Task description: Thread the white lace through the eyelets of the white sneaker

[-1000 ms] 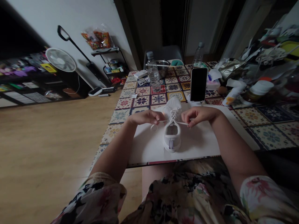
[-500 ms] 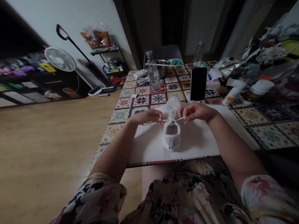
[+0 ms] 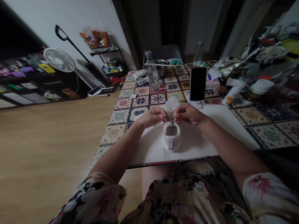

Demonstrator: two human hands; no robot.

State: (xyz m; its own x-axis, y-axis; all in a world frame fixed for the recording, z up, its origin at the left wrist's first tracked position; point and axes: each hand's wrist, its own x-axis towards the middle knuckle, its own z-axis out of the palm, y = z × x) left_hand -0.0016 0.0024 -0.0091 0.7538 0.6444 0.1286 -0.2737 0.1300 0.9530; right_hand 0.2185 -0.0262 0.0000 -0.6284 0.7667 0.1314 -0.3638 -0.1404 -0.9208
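Observation:
A white lace-up shoe (image 3: pixel 171 141) stands on a white sheet (image 3: pixel 198 140), its heel toward me and its toe pointing away. Over the lacing, above the shoe's opening, both my hands are close together. My left hand (image 3: pixel 155 117) pinches a white shoelace on the left side of the tongue. On the right, my right hand (image 3: pixel 189 114) has thumb and finger pressed together on the shoelace too. My fingers hide most of the crossed laces and part of the shoe's middle.
Beyond the shoe a black-screened phone (image 3: pixel 198 84) stands upright on a stand. Plastic bottles (image 3: pixel 153 73) and a metal bowl (image 3: pixel 163 67) are farther back on the patterned tablecloth (image 3: pixel 116 116). Containers (image 3: pixel 259 88) and clutter crowd the right side. A fan (image 3: pixel 59 59) stands at left.
My hands have come inward toward each other over the shoe. The lace ends, earlier stretched out to both sides, are now gathered near the tongue. The shoe has stayed in place.

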